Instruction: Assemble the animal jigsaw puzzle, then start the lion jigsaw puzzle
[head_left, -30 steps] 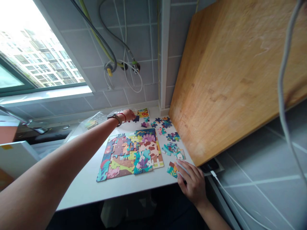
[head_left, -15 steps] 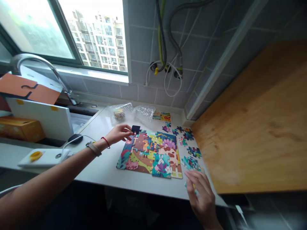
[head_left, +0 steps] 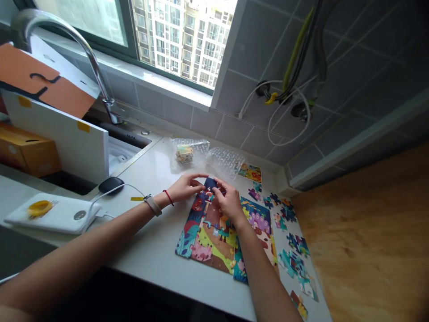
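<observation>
daylight: window (head_left: 132, 33) | upper right: dim | wooden board (head_left: 365, 237): blurred

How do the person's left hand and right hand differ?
The left hand wears a red string and a band at its wrist; the right hand shows neither. The left hand's forearm is beside the puzzle; the right hand's crosses above it. Both have fingers at the dark blue piece.

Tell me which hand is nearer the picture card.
Right: the right hand is left of the picture card, toward the person; the left hand is farther left.
</observation>
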Available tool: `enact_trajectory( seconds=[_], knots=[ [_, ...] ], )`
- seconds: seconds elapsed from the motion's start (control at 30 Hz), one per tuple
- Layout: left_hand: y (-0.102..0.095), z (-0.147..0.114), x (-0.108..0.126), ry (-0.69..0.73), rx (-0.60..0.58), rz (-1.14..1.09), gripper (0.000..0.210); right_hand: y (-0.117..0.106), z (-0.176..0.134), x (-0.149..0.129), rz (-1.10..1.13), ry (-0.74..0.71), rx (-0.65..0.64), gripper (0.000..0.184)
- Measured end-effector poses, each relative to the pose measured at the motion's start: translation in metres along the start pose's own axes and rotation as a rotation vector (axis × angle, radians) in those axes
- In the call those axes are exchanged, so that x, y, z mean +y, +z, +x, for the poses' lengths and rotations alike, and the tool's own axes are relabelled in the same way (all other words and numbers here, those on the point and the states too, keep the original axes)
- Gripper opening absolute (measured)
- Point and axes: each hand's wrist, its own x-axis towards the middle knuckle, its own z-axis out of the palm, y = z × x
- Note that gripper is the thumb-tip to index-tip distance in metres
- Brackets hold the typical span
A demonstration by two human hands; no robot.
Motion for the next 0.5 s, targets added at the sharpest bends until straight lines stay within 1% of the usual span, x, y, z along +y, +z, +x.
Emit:
enact_trajectory(
  seconds=[0.07,0.13,0.23,0.3,0.37,0.43,0.5],
  knots=[
    [-0.003,-0.004,-0.006,0.059,0.026,0.1,0.061,0.005,0.001,0.005,0.086,0.061,-0.005,0.037],
    [-0.007,-0.006,-0.011,0.152,0.079,0.272,0.052,0.009,0.001,0.008,0.117,0.1,-0.015,0.037],
    [-0.012,-0.007,-0.015,0.272,0.158,0.478,0.04,0.015,0.0,0.011,0.036,0.115,-0.001,0.035],
    [-0.014,-0.005,-0.018,0.324,0.166,0.539,0.033,0.018,-0.001,0.011,-0.078,0.071,0.018,0.033],
    [-0.015,-0.003,-0.021,0.357,0.148,0.583,0.03,0.02,-0.001,0.013,-0.182,0.004,0.026,0.032],
    [-0.016,-0.002,-0.023,0.365,0.127,0.623,0.028,0.022,-0.002,0.014,-0.245,-0.045,0.014,0.033],
    [-0.018,-0.002,-0.025,0.343,0.106,0.656,0.028,0.023,-0.002,0.016,-0.282,-0.064,-0.004,0.035]
  ],
)
